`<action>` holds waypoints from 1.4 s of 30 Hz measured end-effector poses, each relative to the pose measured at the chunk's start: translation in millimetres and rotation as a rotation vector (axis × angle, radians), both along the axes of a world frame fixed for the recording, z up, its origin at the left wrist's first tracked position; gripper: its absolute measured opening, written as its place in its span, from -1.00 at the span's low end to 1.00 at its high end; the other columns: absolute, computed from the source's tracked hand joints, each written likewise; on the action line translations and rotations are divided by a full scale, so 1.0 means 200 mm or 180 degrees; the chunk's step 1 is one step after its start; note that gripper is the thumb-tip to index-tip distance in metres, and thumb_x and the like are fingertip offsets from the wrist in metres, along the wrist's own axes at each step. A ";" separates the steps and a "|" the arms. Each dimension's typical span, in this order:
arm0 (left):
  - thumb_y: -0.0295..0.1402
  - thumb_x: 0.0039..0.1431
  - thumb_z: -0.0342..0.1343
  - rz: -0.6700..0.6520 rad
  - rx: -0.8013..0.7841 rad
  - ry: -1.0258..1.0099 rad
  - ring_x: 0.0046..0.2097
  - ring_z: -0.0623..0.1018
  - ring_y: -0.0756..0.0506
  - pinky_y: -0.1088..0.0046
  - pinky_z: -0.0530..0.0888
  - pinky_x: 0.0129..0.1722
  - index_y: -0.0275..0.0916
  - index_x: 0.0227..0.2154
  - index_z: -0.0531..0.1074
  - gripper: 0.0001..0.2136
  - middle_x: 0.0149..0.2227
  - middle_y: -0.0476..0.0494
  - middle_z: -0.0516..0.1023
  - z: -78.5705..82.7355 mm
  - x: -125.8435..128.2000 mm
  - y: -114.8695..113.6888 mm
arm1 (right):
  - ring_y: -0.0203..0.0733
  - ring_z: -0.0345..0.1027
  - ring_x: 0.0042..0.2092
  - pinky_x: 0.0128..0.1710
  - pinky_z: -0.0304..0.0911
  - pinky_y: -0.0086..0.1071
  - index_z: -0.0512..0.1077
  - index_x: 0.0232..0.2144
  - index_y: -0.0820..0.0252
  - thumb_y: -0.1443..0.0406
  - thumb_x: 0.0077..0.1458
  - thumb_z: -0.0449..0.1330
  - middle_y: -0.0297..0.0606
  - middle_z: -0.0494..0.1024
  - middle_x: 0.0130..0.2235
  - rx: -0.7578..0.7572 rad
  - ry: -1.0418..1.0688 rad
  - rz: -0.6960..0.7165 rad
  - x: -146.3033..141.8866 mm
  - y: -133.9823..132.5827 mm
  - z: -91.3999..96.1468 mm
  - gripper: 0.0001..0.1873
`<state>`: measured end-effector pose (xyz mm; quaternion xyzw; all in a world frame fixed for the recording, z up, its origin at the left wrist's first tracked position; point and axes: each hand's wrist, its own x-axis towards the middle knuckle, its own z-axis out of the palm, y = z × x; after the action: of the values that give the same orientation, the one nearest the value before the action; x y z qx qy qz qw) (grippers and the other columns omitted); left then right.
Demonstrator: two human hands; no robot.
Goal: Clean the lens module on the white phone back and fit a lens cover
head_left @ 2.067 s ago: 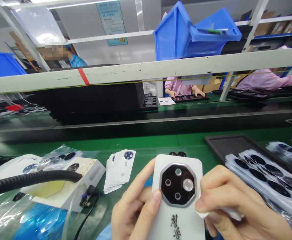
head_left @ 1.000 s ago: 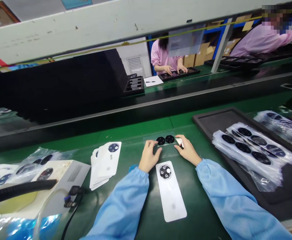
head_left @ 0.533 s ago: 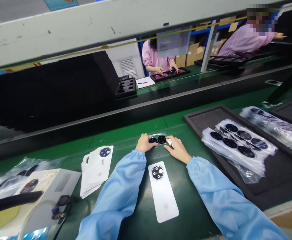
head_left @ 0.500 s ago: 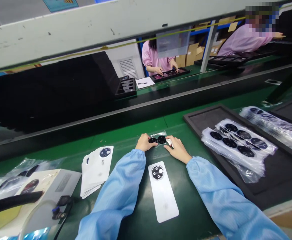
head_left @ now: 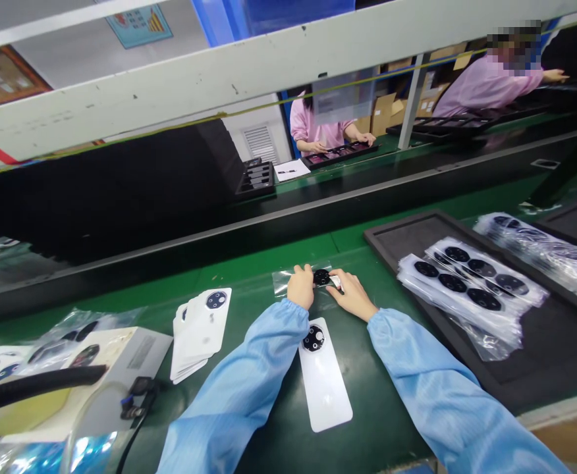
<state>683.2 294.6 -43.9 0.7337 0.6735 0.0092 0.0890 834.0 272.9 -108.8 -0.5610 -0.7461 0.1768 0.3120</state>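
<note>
Green workbench (head_left: 249, 266), hands (head_left: 301, 288) (head_left: 352, 296) touching clear film (head_left: 282, 283).

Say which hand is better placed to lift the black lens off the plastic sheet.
Probably the right hand: its fingers reach the white tab right beside the black lens. The left hand rests on the clear plastic sheet, where it could steady it.

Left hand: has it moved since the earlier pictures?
Yes: the left hand has moved right, judged against the white phone back panel lying on the line below it.
</note>
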 end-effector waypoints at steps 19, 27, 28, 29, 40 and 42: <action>-0.35 0.10 0.22 0.0411 0.0341 -0.2769 -0.05 0.55 -0.21 0.10 0.42 0.05 -0.15 -0.03 0.38 -0.65 -0.04 -0.21 0.45 -0.15 -0.20 -0.06 | -0.15 0.39 -0.12 -0.06 0.31 -0.11 0.37 -0.04 0.24 0.14 0.24 0.14 -0.21 0.47 -0.12 0.0115 -0.0049 0.0005 0.01 0.02 -0.05 -0.66; -0.16 0.33 -0.11 0.0659 -0.0500 -0.5292 0.11 0.50 -0.15 0.40 0.49 0.05 -0.33 -0.06 0.39 -0.65 0.09 -0.33 0.47 -0.10 -0.37 -0.12 | -0.17 0.39 -0.16 -0.08 0.32 -0.14 0.37 -0.06 0.24 0.14 0.25 0.13 -0.23 0.47 -0.16 0.0128 -0.0013 -0.0004 0.01 0.03 -0.06 -0.67; -0.17 0.33 -0.08 0.0691 -0.0587 -0.5488 0.13 0.49 -0.14 0.44 0.50 0.03 -0.31 -0.05 0.39 -0.66 0.13 -0.31 0.43 -0.10 -0.39 -0.14 | -0.17 0.39 -0.17 -0.08 0.31 -0.14 0.37 -0.06 0.24 0.13 0.25 0.12 -0.24 0.47 -0.17 0.0127 -0.0005 -0.0004 0.01 0.03 -0.06 -0.67; -0.18 0.32 -0.06 0.0717 -0.0666 -0.5662 0.13 0.49 -0.14 0.47 0.52 0.00 -0.29 -0.02 0.38 -0.67 0.16 -0.28 0.42 -0.11 -0.40 -0.16 | -0.17 0.39 -0.17 -0.08 0.31 -0.14 0.37 -0.06 0.24 0.13 0.25 0.12 -0.24 0.47 -0.18 0.0124 0.0005 -0.0005 0.01 0.03 -0.06 -0.67; -0.30 0.17 0.19 0.0509 -0.1011 -0.6301 0.18 0.43 -0.22 0.47 0.42 0.13 -0.27 0.12 0.33 -0.54 0.20 -0.25 0.39 -0.12 -0.54 -0.32 | -0.15 0.35 -0.24 -0.12 0.26 -0.19 0.33 -0.06 0.20 0.22 0.19 0.12 -0.29 0.43 -0.32 0.0005 0.0360 -0.0022 0.02 0.02 -0.03 -0.71; -0.35 0.13 0.23 0.0432 -0.0982 -0.6159 0.17 0.44 -0.22 0.44 0.38 0.17 -0.24 0.12 0.35 -0.52 0.21 -0.22 0.37 -0.13 -0.56 -0.33 | -0.13 0.34 -0.24 -0.15 0.27 -0.22 0.30 -0.04 0.19 0.22 0.19 0.08 -0.26 0.43 -0.31 -0.0023 0.0474 -0.0037 0.03 0.00 0.00 -0.69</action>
<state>571.3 228.0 -69.3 0.3496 0.3446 0.5234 0.6965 839.3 272.9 -108.0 -0.5517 -0.7169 0.2189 0.3657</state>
